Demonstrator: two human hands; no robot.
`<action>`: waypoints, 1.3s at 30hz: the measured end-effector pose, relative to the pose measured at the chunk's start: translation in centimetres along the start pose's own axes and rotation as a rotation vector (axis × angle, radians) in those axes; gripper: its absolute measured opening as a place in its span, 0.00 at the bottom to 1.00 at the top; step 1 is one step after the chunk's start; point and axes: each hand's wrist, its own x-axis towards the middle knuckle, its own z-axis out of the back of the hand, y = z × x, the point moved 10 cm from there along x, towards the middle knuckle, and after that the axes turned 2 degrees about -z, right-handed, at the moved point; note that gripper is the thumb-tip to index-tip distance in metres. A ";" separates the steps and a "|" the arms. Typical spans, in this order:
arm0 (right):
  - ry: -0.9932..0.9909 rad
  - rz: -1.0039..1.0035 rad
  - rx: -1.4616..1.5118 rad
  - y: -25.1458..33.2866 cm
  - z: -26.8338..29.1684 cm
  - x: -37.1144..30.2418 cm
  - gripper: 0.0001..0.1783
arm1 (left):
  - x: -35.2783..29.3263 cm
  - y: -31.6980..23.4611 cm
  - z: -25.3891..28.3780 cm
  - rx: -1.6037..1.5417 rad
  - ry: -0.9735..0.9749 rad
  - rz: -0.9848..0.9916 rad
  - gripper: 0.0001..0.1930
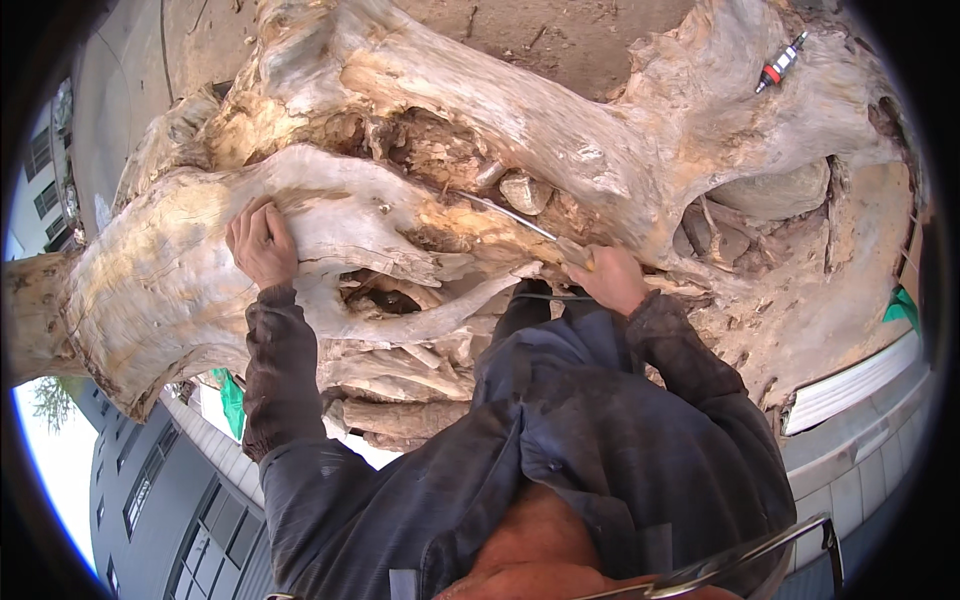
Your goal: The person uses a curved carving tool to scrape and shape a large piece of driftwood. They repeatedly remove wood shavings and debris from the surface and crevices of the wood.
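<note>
A large weathered trunk (480, 90), pale and hollowed, spreads across the view in front of me. My right hand (610, 278) is closed round the wooden handle of a chisel (515, 217) with a long metal shaft. The shaft points up and left, its far end among the rough orange-brown wood of the middle hollow. On the smooth pale ridge at the left rests my left hand (262, 243), fingers curled in, no tool visible in it. Just beyond the chisel, a grey-brown stone (525, 192) sits in the hollow.
At the far right, a slim red, black and silver tool (780, 63) lies on the wood. A bigger stone (775, 190) is lodged in the right-hand opening. Near my body, a dark hole (385, 298) and broken strips of wood (400, 370) show. Green cloth (230, 403) hangs lower left.
</note>
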 end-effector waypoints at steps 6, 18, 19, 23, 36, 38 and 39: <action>0.026 0.030 0.013 0.4 -0.4 2.6 0.26 | 0.1 -0.2 0.0 0.012 0.017 0.004 0.07; 0.120 -0.073 0.177 1.1 -1.9 5.8 0.33 | 0.5 -0.3 -0.5 0.033 0.068 0.010 0.07; 0.162 -0.093 0.246 0.9 -2.2 6.0 0.34 | 0.5 -0.3 -0.5 0.037 0.070 0.008 0.07; 0.151 -0.048 0.015 2.1 -1.4 7.4 0.32 | 0.6 -0.3 -0.5 0.027 0.070 0.012 0.07; 0.121 -0.042 0.015 7.4 -2.4 11.1 0.23 | 1.0 -0.5 -0.4 0.016 0.070 0.013 0.06; 0.119 -0.048 -0.008 7.8 -2.3 11.2 0.23 | 0.9 -0.4 -0.3 0.018 0.073 0.018 0.07; 0.125 -0.043 -0.033 7.8 -2.0 11.1 0.22 | 0.9 -0.3 -0.3 0.017 0.075 0.023 0.07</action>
